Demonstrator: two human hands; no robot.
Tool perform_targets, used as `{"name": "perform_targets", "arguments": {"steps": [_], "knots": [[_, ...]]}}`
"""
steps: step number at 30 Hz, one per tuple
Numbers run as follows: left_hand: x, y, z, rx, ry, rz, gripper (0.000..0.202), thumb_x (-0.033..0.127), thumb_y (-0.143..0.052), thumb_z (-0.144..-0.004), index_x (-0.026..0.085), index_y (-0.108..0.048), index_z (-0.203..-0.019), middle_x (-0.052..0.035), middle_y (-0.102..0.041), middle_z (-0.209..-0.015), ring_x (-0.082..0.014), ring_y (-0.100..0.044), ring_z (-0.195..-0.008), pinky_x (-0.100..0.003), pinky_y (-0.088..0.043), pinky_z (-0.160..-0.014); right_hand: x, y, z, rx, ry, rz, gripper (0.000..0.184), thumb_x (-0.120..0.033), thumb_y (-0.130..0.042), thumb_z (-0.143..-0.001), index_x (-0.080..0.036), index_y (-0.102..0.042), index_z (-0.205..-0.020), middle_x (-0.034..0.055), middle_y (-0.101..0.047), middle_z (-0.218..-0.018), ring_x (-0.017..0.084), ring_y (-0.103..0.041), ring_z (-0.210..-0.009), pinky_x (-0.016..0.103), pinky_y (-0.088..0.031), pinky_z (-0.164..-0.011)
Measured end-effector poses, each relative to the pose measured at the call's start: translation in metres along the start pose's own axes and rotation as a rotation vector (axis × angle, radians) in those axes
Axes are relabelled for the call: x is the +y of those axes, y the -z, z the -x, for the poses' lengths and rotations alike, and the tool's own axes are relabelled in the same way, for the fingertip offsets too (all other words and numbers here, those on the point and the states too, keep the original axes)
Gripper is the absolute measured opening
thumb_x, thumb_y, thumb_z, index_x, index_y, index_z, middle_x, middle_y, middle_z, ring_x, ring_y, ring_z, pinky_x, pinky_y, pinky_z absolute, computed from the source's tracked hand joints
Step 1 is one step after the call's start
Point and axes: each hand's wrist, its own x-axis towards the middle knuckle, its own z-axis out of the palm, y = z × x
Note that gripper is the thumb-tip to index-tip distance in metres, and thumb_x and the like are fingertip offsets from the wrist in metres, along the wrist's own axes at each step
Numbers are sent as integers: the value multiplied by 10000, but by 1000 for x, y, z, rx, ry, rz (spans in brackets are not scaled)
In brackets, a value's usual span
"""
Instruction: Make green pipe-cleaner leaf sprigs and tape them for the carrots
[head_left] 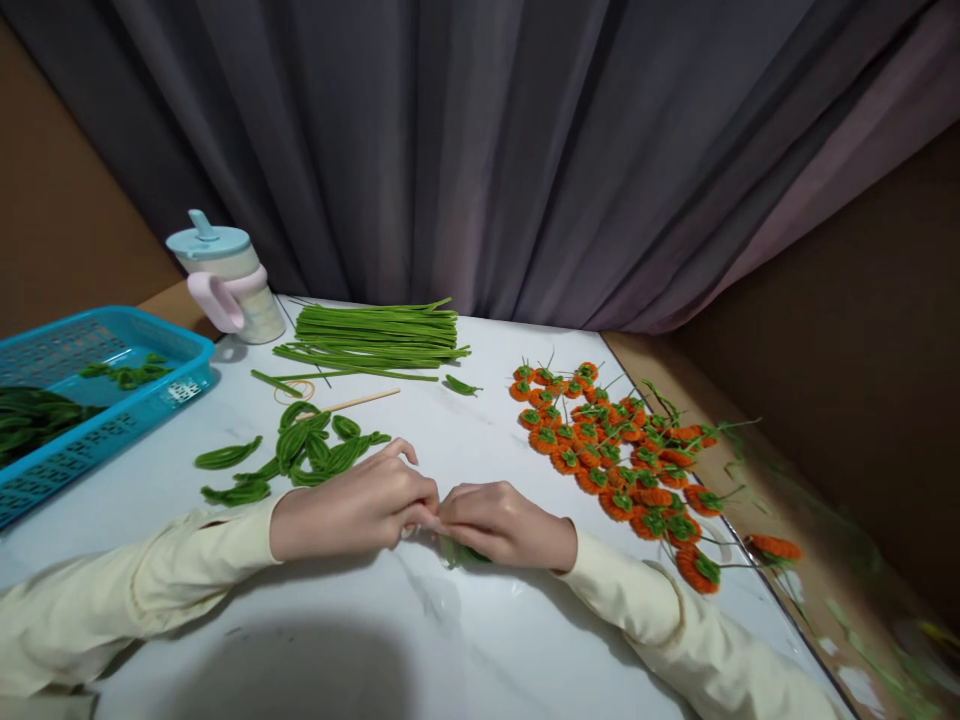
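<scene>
My left hand (352, 510) and my right hand (506, 525) meet at the fingertips low over the white table (375, 640). Both are closed in a pinch on one green pipe-cleaner piece (459, 552), which shows only as a bit of green under my right palm. Just behind my left hand lies a cluster of folded green pipe-cleaner leaves (300, 455). A thin wooden stick (360, 402) rests beyond them. To the right of my right hand spreads a pile of orange pipe-cleaner fruits with green tops (622, 455).
A bundle of straight green pipe cleaners (375, 335) lies at the back. A pale cup with a blue lid and pink handle (229, 280) stands back left. A blue plastic basket (82, 400) with green pieces sits at the left edge. Dark curtains hang behind.
</scene>
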Motion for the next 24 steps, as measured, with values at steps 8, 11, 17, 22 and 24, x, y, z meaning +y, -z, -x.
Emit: {"name": "perform_targets", "arguments": {"steps": [8,11,17,22,24], "knots": [[-11,3,-1,-14,146,86,258,192,-455,-889,167,-563,-657,4,-570,-602,-163,-488,-784,-217,-362,-689,0,-7,-3,235,-153,-97,269,-308,-476,-943,-142,-679,-885,88,-677,-912,177,-604,-895,275,-486,-800],[-13,3,-1,-4,159,82,276,225,-424,-909,168,-575,-685,-1,-584,-630,-167,-495,-783,-221,-367,-676,-3,-8,-5,246,-392,-343,261,-350,-562,-888,-133,-703,-916,60,-693,-851,164,-631,-758,248,-492,-705],[-13,3,-2,14,148,20,277,225,-394,-911,168,-580,-714,-13,-564,-659,-166,-496,-746,-221,-363,-629,-1,-11,-5,219,-540,-737,395,-449,-665,-784,-95,-679,-957,99,-694,-881,166,-633,-756,255,-485,-697],[-13,0,-2,-30,145,9,259,217,-386,-914,175,-546,-714,-7,-550,-636,-168,-496,-754,-211,-357,-628,-1,-11,-3,186,-528,-526,367,-442,-568,-863,-98,-692,-878,82,-703,-772,79,-499,-455,193,-405,-471],[-13,-1,-1,-74,143,-12,254,214,-390,-913,173,-539,-712,-8,-542,-636,-172,-491,-761,-211,-351,-629,-4,-9,-2,204,-435,-386,296,-364,-554,-881,-114,-706,-836,65,-702,-736,91,-538,-494,192,-430,-529]]}}
